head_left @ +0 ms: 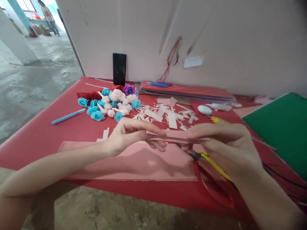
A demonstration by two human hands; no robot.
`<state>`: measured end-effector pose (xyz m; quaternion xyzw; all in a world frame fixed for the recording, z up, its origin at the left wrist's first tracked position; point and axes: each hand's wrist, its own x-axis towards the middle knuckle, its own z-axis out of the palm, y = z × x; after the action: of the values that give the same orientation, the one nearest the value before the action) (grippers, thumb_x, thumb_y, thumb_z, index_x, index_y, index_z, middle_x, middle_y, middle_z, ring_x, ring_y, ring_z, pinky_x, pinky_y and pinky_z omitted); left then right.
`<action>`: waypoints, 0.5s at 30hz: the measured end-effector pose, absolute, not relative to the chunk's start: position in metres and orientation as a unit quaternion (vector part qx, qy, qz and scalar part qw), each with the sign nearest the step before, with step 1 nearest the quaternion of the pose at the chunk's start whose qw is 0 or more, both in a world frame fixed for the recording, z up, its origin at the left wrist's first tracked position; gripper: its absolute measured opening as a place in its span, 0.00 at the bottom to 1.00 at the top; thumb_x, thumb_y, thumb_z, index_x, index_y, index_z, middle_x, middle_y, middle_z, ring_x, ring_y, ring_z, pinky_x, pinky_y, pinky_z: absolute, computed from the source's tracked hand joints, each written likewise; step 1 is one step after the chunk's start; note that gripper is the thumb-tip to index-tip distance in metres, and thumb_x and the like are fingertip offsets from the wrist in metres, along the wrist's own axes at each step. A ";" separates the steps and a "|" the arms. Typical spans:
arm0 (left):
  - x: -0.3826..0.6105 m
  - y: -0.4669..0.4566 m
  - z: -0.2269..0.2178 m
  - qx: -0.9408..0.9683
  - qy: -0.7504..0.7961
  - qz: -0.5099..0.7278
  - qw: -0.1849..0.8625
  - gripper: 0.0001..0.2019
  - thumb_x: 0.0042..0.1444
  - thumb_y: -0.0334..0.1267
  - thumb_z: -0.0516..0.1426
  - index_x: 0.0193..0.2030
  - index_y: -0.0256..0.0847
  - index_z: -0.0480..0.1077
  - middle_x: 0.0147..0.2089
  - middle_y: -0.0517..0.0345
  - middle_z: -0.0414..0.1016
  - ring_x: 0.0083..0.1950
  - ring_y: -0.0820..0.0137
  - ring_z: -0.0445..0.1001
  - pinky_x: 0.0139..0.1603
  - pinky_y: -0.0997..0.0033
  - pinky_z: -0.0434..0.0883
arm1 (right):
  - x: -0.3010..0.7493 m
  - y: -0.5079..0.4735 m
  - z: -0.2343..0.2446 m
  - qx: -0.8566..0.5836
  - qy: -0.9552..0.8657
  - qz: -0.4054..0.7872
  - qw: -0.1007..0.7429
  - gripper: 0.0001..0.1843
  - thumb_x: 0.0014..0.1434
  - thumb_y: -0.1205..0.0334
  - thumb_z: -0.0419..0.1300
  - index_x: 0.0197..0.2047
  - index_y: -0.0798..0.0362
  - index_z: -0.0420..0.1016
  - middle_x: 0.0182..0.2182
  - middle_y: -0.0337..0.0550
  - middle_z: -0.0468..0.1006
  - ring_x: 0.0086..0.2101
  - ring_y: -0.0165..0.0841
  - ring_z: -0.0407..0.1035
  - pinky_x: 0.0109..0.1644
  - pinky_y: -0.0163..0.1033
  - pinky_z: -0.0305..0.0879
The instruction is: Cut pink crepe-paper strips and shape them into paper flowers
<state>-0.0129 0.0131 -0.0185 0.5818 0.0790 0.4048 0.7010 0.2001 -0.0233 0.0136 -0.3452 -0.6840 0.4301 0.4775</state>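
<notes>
My left hand [130,134] and my right hand [225,143] both pinch a small pink paper strip [171,135] held level between them, above a large pink sheet [134,163] lying on the red table [40,137]. Red-and-yellow scissors [208,172] lie on the table under my right hand. Behind the strip are several pink paper offcuts [168,115] and a pile of small paper roses [109,103] in blue, pink, red and purple.
A blue pen [68,116] lies at the left. A black phone [119,69] leans on the wall. Red paper sheets [187,90] with a blue pen, a white glue bottle [217,107] and a green sheet [283,127] lie at the right. A person stands far back left.
</notes>
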 end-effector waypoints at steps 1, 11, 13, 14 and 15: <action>-0.013 0.013 -0.018 0.588 0.073 0.407 0.695 0.11 0.56 0.27 0.52 0.40 0.39 0.75 0.35 0.58 0.79 0.36 0.71 0.78 0.38 0.74 0.76 | 0.201 -0.023 0.013 -0.340 -0.691 0.428 0.474 0.14 0.53 0.71 0.57 0.35 0.42 0.78 0.25 0.34 0.78 0.25 0.25 0.72 0.29 0.26 0.70; -0.016 0.012 -0.006 0.732 0.087 0.431 0.520 0.18 0.46 0.15 0.46 0.31 0.34 0.74 0.29 0.55 0.78 0.31 0.74 0.76 0.33 0.77 0.74 | 0.208 -0.023 0.014 -0.316 -0.743 0.394 0.438 0.22 0.50 0.78 0.53 0.35 0.40 0.78 0.29 0.32 0.77 0.26 0.21 0.70 0.28 0.23 0.68; -0.017 0.013 -0.005 0.759 0.081 0.431 0.481 0.17 0.45 0.16 0.46 0.30 0.34 0.73 0.29 0.55 0.78 0.31 0.74 0.76 0.32 0.79 0.74 | 0.208 -0.023 0.015 -0.319 -0.755 0.378 0.431 0.23 0.49 0.78 0.53 0.35 0.40 0.78 0.30 0.32 0.77 0.26 0.22 0.70 0.28 0.23 0.67; -0.018 0.014 -0.004 0.775 0.073 0.432 0.455 0.17 0.45 0.16 0.46 0.29 0.34 0.73 0.28 0.54 0.77 0.31 0.75 0.76 0.32 0.79 0.74 | 0.207 -0.022 0.016 -0.320 -0.761 0.370 0.426 0.22 0.49 0.78 0.54 0.35 0.40 0.78 0.29 0.32 0.77 0.26 0.23 0.70 0.28 0.24 0.67; -0.018 0.015 -0.004 0.793 0.061 0.434 0.423 0.16 0.44 0.17 0.46 0.29 0.35 0.73 0.27 0.54 0.77 0.30 0.75 0.75 0.31 0.81 0.73 | 0.207 -0.022 0.017 -0.322 -0.768 0.360 0.421 0.22 0.48 0.78 0.54 0.34 0.40 0.78 0.29 0.33 0.77 0.26 0.23 0.71 0.28 0.25 0.67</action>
<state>-0.0177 0.0149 -0.0037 0.7930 0.0610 0.4344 0.4227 0.2072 -0.0221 0.0170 -0.3216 -0.7680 0.3597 0.4212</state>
